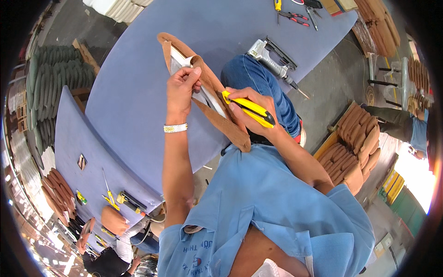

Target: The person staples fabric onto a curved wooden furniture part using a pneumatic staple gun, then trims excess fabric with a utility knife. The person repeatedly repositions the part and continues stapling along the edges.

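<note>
A long brown fabric-covered piece (210, 76) with a white inner side rests against the edge of the blue-covered table, in front of my body. My left hand (183, 90) is closed, pinching the loose brown fabric flap at its middle. In my right hand (254, 108) is a yellow utility knife (251, 110), its front end against the brown fabric along the near right edge. Whether its blade is out cannot be seen. A strip of brown fabric (224, 124) hangs free below my hands toward my shirt.
On the blue table (138, 69) lie a silver staple gun (270, 57) by my knee, red-handled pliers (295, 17) and a yellow screwdriver (278, 6). Stacked brown cushions (353, 143) stand right, green ones (57, 83) left. A co-worker (113, 256) sits at lower left.
</note>
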The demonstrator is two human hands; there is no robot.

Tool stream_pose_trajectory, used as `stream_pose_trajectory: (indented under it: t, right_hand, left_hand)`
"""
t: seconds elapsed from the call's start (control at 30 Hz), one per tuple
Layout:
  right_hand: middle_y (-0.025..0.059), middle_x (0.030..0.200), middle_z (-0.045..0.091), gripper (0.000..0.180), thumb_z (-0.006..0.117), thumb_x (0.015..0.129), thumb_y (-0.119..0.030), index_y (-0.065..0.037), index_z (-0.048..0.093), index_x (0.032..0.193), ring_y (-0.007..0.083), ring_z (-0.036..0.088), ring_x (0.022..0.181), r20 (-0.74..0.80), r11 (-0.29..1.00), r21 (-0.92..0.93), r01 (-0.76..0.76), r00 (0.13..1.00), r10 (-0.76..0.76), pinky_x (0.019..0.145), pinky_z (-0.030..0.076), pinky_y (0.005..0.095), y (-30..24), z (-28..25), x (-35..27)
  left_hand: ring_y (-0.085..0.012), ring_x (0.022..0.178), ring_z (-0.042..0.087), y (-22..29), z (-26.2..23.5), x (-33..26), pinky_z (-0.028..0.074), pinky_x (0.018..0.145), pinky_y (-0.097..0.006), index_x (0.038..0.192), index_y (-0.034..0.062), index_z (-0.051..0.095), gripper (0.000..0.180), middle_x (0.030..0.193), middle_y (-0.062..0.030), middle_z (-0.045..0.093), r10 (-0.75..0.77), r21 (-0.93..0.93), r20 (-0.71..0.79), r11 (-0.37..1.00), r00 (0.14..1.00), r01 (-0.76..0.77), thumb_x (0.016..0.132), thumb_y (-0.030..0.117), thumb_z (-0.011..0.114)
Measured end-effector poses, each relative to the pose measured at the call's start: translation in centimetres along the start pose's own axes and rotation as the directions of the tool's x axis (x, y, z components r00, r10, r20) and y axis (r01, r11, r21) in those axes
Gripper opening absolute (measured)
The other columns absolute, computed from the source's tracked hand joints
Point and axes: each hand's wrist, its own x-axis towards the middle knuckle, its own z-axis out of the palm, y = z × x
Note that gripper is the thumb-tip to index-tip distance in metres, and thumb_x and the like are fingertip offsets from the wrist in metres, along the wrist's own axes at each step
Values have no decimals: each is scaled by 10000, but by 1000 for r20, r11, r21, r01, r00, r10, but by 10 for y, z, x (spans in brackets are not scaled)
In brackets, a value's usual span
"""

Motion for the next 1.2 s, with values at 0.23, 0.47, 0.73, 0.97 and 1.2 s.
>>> stream_pose_trajectory:
  t: [0.23, 0.47, 0.73, 0.97, 1.2]
  right_hand:
    - [116, 1188, 774, 209, 764, 899, -81, -67, 706, 1099, 208, 782, 877, 56, 999, -7, -35, 998, 36, 760, 610, 296, -10, -20, -45]
    - [119, 1170, 768, 224, 760, 891, -75, -53, 715, 1109, 231, 777, 919, 87, 998, -56, -12, 996, 17, 793, 609, 311, -14, -30, -57]
    - [167, 1188, 754, 235, 765, 900, -72, -20, 712, 1123, 273, 759, 1047, 139, 999, -7, -36, 990, 36, 889, 596, 330, -14, -34, -56]
    - [145, 1167, 761, 248, 783, 886, -86, -29, 718, 1119, 262, 768, 1026, 114, 1000, 4, -2, 993, 2, 848, 603, 315, -10, -33, -55]
    - [140, 1159, 765, 256, 803, 872, -90, -32, 721, 1108, 260, 771, 1017, 92, 998, -59, 5, 996, 0, 842, 606, 313, -13, -37, -57]
  left_hand:
    - [-88, 640, 576, -4, -2, -1, 472, 616, -243, 932, 34, 693, 169, 750, -10, 644, 8, -134, 12, 991, 1000, -6, 966, 178, 775]
    - [-90, 677, 610, 12, 26, -42, 505, 667, -245, 1024, 19, 716, 236, 787, -11, 687, 191, 211, -53, 962, 980, -176, 994, 251, 747]
    - [-184, 775, 727, -26, 8, -139, 558, 685, -324, 1037, 18, 716, 175, 927, -115, 753, 166, 694, 451, 552, 877, -461, 972, 178, 744]
    - [-253, 626, 697, -21, 24, -125, 533, 587, -363, 1036, 21, 673, 276, 806, -102, 711, 280, 666, 177, 672, 944, -324, 929, 249, 787]
    - [-156, 561, 625, -1, 54, -85, 461, 530, -337, 1000, 51, 677, 259, 718, -55, 673, 233, 904, 174, 349, 957, -249, 954, 287, 773]
